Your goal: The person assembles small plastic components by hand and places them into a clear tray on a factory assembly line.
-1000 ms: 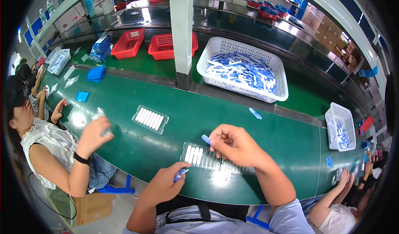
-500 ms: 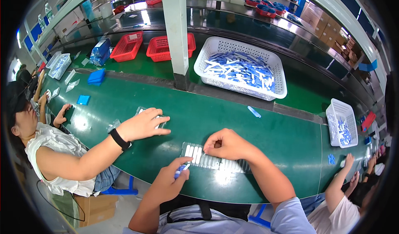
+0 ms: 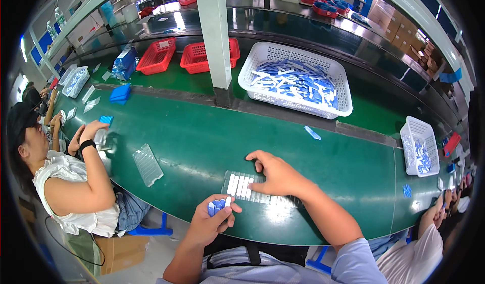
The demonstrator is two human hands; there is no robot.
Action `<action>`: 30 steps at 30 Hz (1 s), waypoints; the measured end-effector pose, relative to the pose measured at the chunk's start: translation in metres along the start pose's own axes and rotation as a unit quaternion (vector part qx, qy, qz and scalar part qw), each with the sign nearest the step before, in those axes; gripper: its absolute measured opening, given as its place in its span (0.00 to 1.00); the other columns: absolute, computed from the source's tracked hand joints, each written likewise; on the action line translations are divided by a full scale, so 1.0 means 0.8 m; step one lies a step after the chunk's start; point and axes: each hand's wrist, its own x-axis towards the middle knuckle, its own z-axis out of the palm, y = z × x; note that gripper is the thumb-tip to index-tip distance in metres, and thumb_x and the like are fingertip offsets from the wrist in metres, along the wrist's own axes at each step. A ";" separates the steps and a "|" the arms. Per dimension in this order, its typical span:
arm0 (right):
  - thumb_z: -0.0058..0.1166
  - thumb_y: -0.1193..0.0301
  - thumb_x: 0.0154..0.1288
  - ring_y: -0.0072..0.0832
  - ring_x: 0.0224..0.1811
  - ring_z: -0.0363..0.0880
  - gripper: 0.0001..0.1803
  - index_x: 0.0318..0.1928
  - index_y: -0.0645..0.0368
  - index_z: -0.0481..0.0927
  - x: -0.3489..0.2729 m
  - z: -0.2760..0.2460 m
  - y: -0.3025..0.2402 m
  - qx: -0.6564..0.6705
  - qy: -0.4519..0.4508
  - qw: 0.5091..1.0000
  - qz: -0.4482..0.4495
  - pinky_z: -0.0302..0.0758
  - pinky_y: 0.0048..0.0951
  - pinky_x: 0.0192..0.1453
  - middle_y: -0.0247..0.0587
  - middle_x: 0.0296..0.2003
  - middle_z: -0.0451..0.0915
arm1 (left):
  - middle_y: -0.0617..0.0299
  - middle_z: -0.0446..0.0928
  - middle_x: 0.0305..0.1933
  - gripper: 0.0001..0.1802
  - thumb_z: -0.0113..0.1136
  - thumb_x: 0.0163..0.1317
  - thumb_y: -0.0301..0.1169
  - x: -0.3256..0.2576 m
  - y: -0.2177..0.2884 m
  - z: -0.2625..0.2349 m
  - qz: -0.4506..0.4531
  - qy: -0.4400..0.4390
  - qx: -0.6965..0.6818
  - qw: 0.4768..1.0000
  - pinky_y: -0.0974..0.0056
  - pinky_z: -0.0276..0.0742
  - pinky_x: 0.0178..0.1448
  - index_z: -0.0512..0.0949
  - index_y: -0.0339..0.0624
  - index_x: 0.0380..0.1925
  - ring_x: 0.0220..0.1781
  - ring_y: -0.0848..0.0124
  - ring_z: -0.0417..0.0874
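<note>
Head view: over a long green bench with a glossy top (image 3: 348,183), the person's left hand (image 3: 212,218) is curled around a bunch of slim, round-ended blue and white plastic sticks (image 3: 217,208), their ends showing above the fingers near the bench's near edge. The right hand (image 3: 275,175) is spread, forefinger and thumb wide apart, over a shallow transparent plastic tray with parallel slots (image 3: 260,198). Its thumb tip is at the row of white sticks (image 3: 235,184) lying side by side in the slots at the tray's left end; whether it presses on one cannot be told. The hand and forearm hide part of the tray's right half.

Toward the bench's far edge lies a single loose blue and white stick (image 3: 312,133). Beyond that edge stands a large white perforated plastic basket (image 3: 295,107), heaped with blue and white pieces, beside a white upright post (image 3: 214,36). Left of the post is a red plastic basket (image 3: 154,56); another red basket (image 3: 194,59) is partly behind the post.

Toward the bench's left end, a second transparent slotted tray (image 3: 148,164) lies askew, near a co-worker in a white sleeveless top (image 3: 76,188), whose hand (image 3: 91,130) is just beside a small bright-blue ribbed block (image 3: 106,120).
</note>
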 end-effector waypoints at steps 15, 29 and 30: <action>0.62 0.81 0.66 0.23 0.35 0.89 0.06 0.42 0.66 0.85 -0.017 -0.053 -0.028 0.339 -0.073 0.937 -0.034 0.81 0.20 0.38 0.41 0.34 0.89 | 0.47 0.85 0.42 0.14 0.56 0.71 0.20 0.003 0.006 0.001 0.093 0.013 0.108 0.990 0.74 0.62 0.21 0.75 0.31 0.55 0.25 0.76 0.78; 0.60 0.79 0.67 0.24 0.37 0.89 0.08 0.45 0.70 0.85 -0.023 -0.072 -0.021 0.327 -0.042 0.943 -0.041 0.83 0.21 0.43 0.45 0.35 0.88 | 0.45 0.81 0.57 0.23 0.54 0.66 0.15 0.004 0.005 -0.018 -0.036 -0.024 -0.196 0.980 0.71 0.70 0.29 0.70 0.34 0.62 0.45 0.62 0.84; 0.61 0.79 0.67 0.22 0.34 0.87 0.07 0.43 0.69 0.85 -0.026 -0.077 -0.025 0.339 -0.038 0.940 -0.023 0.82 0.21 0.40 0.43 0.33 0.88 | 0.45 0.81 0.57 0.23 0.54 0.66 0.15 0.002 0.007 -0.018 -0.036 -0.026 -0.196 0.980 0.71 0.70 0.29 0.70 0.34 0.62 0.45 0.62 0.84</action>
